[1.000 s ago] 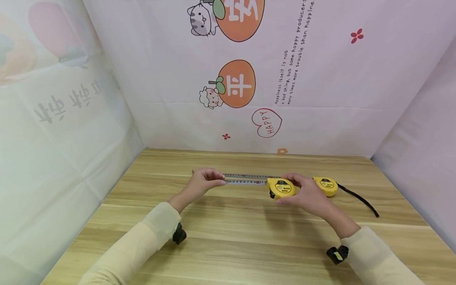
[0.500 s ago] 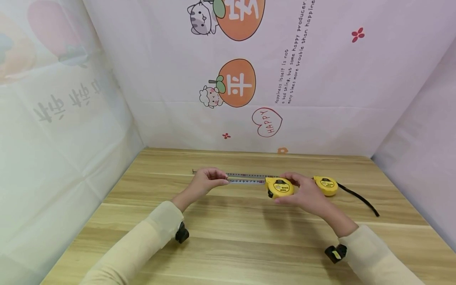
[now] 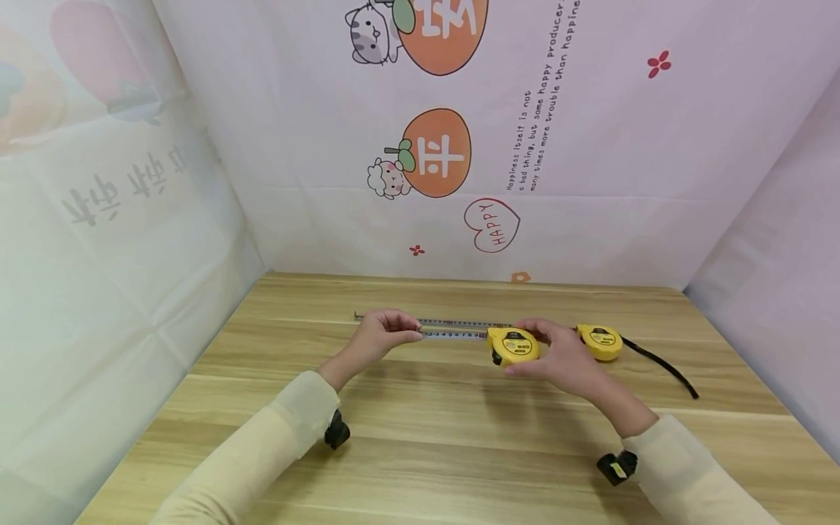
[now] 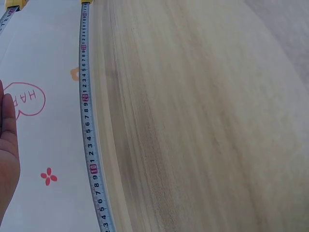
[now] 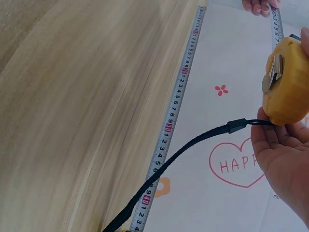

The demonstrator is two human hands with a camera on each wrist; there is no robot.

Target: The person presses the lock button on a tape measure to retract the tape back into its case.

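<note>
My right hand [image 3: 561,357] grips a yellow tape measure [image 3: 514,346] in the head view, raised off the table. A short length of its blade [image 3: 456,335] runs out leftward to my left hand [image 3: 383,335], whose thumb and fingertips pinch the end. That end is hidden by the fingers. Behind both hands lies a second yellow tape measure [image 3: 600,343], its long blade [image 3: 436,322] drawn out along the table to a metal hook at the left. In the right wrist view a black strap [image 5: 193,140] hangs from the held case, crossing in front of the longer blade.
The wooden table [image 3: 433,445] meets a white printed cloth wall [image 3: 328,233] at its back edge. More cloth stands to the left and right. A black strap [image 3: 663,366] trails from the second tape measure toward the right. Each sleeve cuff carries a small black camera [image 3: 337,430].
My left hand has shifted slightly right and my right hand slightly left with the tape measure, so a little less blade shows between them. The second tape measure has stayed put.
</note>
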